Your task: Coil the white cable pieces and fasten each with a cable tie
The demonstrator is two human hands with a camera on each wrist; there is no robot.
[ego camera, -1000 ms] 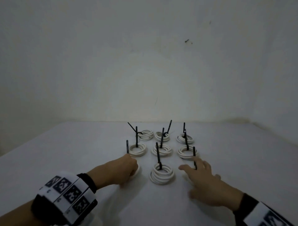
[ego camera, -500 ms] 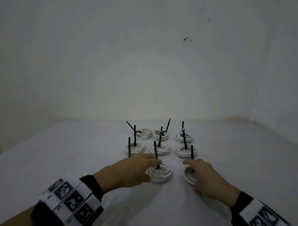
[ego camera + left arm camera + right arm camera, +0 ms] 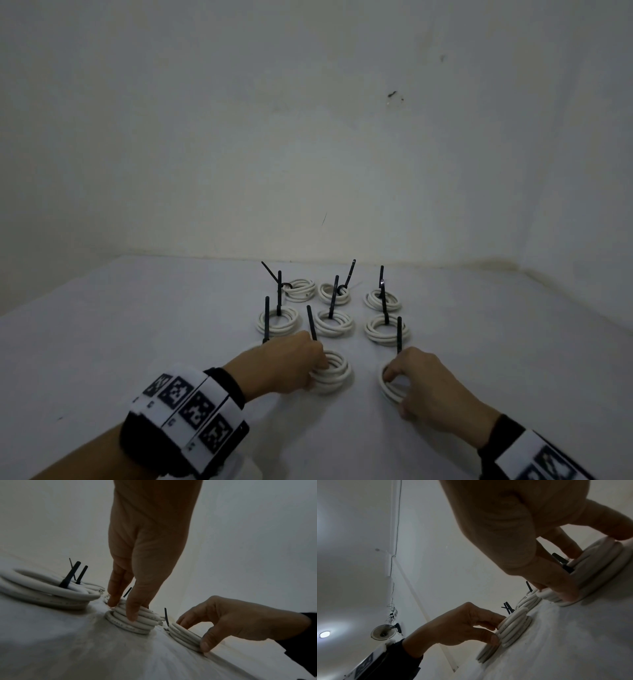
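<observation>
White bench [image 3: 137, 342], nine tied coils in grid. Left hand [image 3: 284, 366] pinches 6 o'clock centre coil [image 3: 337, 375]; right hand [image 3: 431, 387] pinches 5 o'clock coil [image 3: 388, 387].

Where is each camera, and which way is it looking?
Head: up on the head, looking down at tied coils on the table; both forearms show.
Left wrist: low, looking along the left hand at the middle coil.
Right wrist: low, along the right hand.
Both wrist views share the middle coil.

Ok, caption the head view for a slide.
Each hand, left hand and right hand, grips a tied white coil on the table.
</observation>
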